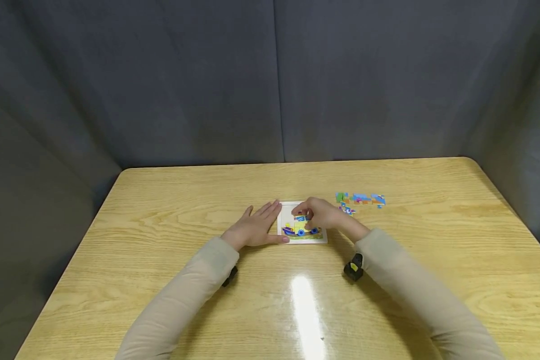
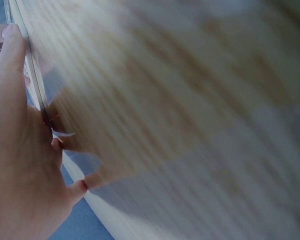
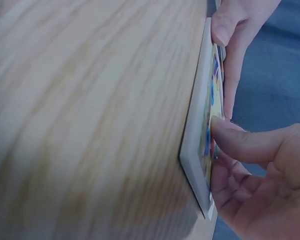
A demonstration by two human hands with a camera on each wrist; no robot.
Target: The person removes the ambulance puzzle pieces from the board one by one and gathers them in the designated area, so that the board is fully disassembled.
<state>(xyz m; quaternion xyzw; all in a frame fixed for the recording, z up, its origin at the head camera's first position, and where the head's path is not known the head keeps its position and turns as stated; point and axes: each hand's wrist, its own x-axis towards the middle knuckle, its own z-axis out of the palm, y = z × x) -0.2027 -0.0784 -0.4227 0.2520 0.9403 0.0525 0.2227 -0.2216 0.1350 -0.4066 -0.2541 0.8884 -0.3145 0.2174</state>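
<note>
Puzzle (image 1: 299,226) lies under right hand (image 1: 320,214), fingers bent, grip unclear; left hand (image 1: 255,229), fingers straight, touches the left edge.

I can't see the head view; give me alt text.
The left hand rests on the left edge of a white-framed puzzle; the right hand bends over its vehicle picture. Loose pieces lie right of it.

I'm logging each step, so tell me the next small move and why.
With the right hand, probably press lightly on the yellow, blue-wheeled truck picture: that hand's curled fingers are at it, and the left hand rests on the white-bordered rectangular board.
</note>
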